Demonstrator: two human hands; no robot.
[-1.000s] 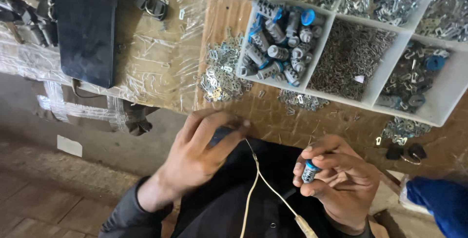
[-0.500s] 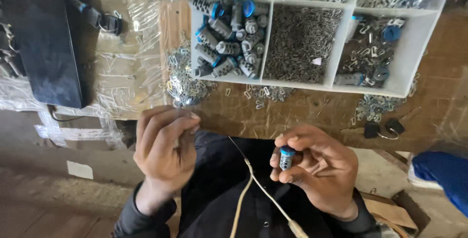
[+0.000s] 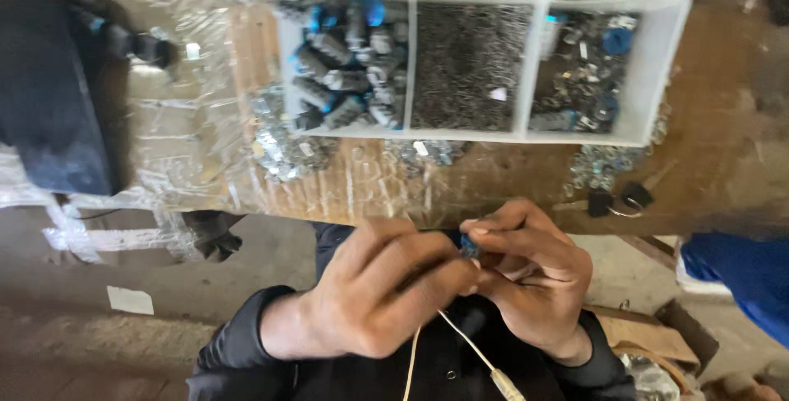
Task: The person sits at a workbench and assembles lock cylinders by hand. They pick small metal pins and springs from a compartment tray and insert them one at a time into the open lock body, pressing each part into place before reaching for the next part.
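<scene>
Pinching a small blue part (image 3: 469, 245) between both sets of fingertips: right hand (image 3: 530, 278) grips it, left hand (image 3: 386, 294) closes alongside. Part sits between hands; axis unclear. Parts tray (image 3: 526, 135) beyond.

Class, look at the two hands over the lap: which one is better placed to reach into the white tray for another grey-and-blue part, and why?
Probably the left hand. The right hand pinches the small blue part, so it looks occupied. The grey-and-blue parts lie in the white tray's left compartment, on the left hand's side.
</scene>
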